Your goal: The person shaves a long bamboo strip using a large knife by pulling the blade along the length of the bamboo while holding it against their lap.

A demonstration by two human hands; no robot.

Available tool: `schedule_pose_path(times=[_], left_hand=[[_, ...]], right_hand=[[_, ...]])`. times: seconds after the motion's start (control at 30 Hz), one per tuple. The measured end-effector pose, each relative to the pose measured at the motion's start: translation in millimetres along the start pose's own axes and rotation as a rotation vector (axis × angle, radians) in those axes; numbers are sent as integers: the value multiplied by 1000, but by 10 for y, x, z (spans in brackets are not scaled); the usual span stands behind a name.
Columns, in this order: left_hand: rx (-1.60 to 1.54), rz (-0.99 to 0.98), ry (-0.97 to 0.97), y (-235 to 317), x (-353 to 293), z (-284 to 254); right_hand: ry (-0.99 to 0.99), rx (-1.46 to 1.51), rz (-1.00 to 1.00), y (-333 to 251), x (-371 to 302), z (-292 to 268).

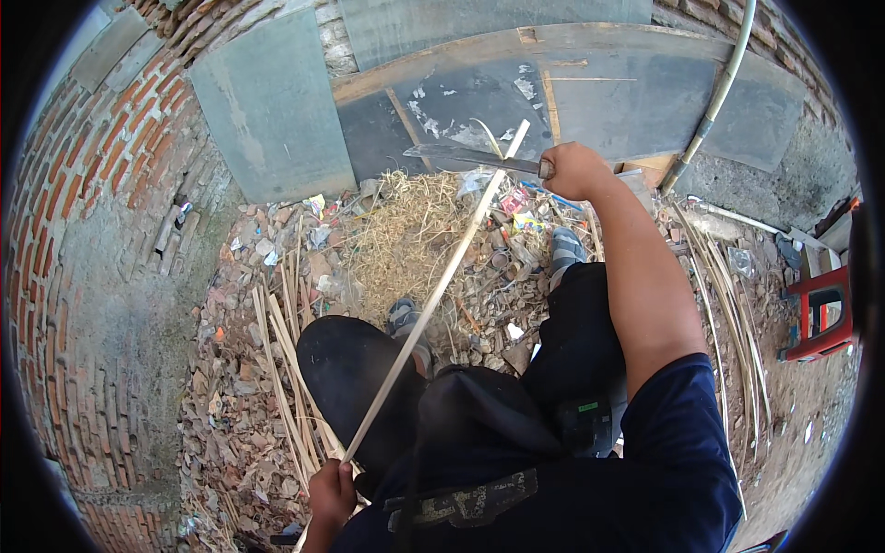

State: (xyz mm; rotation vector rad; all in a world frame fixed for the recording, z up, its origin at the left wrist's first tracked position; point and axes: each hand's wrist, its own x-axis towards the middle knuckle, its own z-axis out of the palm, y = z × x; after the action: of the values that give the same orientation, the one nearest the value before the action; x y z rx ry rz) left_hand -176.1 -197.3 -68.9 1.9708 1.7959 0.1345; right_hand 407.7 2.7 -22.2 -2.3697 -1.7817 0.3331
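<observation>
A long pale bamboo strip [441, 281] slants across my lap, from low on the left up to the far middle. My left hand [332, 493] is closed round its near end, beside my left thigh. In my right hand [576, 171], stretched out ahead, I grip the handle of a machete [475, 158]. Its broad dark blade points left and crosses the strip near the far end, touching it. A thin curled shaving [489, 136] stands up from the strip by the blade.
Pale shavings [406, 221] heap up beyond my feet, among rubble and litter. Bamboo strips [290, 369] lie to my left, and more strips [733, 318] to my right. A red plastic stool [819, 315] stands far right. Grey panels [608, 115] close off the front; a brick wall [88, 276] rises left.
</observation>
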Motion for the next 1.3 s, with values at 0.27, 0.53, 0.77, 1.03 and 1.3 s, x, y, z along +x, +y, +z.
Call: schedule_pose_path(times=[0.27,0.53,0.77,1.03,1.3], left_hand=[[-95,-24,-22,-187,-43,94],[-85,33,-67,-71,-1,118],[-38,-1,-61,-105,-15,88],[-102,105,-45,-230,-16,281],[-150,99,-49,-228,-22,228]], right_hand=[[-272,-29,-244,-367,-50,-25],[-12,-62,131,-147,-53,-55],[-321,114,-215,-38,17,31],[66,-24,92,309,72,100],[-174,75,-46,261,10,42]])
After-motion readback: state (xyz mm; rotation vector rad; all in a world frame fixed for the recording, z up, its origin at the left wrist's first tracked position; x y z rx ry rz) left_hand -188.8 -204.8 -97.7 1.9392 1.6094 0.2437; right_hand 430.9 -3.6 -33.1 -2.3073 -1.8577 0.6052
